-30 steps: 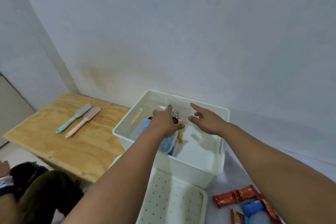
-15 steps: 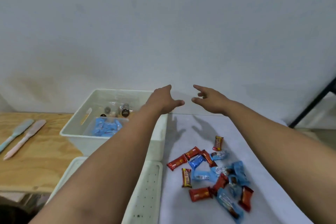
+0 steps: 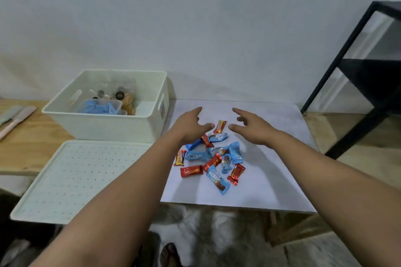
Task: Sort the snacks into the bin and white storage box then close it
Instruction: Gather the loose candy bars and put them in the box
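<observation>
- Left hand: fingers spread wide, holding nothing, above the near-left edge of the snacks.
- Right hand: spread wide, holding nothing, just right of the pile's far end.
- Snacks: red and blue wrappers, loose on the white table; one red bar lies between the two thumbs.
- Box: left of the left hand, uncovered; inside, a bin of blue wrappers and clear packets.
- Lid: flat, under the left forearm.
- Spatulas: far left.
- Black shelf: right, well apart.
</observation>
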